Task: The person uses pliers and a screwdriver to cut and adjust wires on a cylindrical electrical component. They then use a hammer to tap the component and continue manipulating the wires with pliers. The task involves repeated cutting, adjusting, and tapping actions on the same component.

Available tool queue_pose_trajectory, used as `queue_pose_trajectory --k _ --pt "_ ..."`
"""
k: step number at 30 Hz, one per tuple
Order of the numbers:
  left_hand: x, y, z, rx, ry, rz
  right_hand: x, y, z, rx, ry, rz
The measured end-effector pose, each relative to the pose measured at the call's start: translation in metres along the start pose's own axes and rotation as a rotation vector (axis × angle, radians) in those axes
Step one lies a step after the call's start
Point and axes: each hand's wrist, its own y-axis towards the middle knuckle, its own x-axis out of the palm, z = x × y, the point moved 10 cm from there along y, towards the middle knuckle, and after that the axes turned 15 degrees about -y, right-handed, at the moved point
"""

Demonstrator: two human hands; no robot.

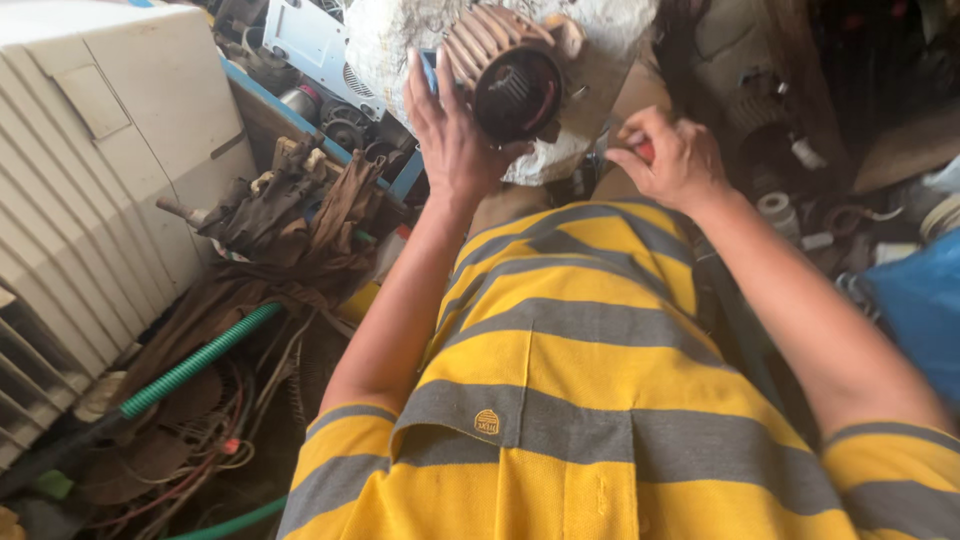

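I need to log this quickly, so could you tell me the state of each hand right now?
Left hand: open, palm and fingers steadying the finned motor housing.
Right hand: closed around a small red-tipped object; what it is cannot be told.

The motor sits ahead between both hands, the ribbed cabinet far left, the hose below it

A rusty brown, ribbed metal electric motor housing, round in shape, sits tipped with its dark open end facing the camera, so the inner windings show faintly inside. It rests against a lumpy white cloth-like bundle behind it, above the person's lap. Its left side touches the open palm of the left hand. A small red-handled object, mostly hidden, is pinched in the right hand, just beside the housing's lower right.
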Motion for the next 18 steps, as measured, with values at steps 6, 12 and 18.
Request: queue_pose_trajectory --k 6,12,18 --pt "0.004 -0.001 -0.002 -0.041 -0.072 0.086 0.003 0.076 -0.018 -0.338 -0.047 0.362" --pt "0.018 0.000 -0.009 -0.166 -0.244 0.124 0.004 0.114 -0.032 -0.577 -0.012 0.217" --pt "0.017 -0.002 -0.014 -0.175 -0.187 0.132 0.003 0.115 -0.048 -0.800 -0.131 0.310"
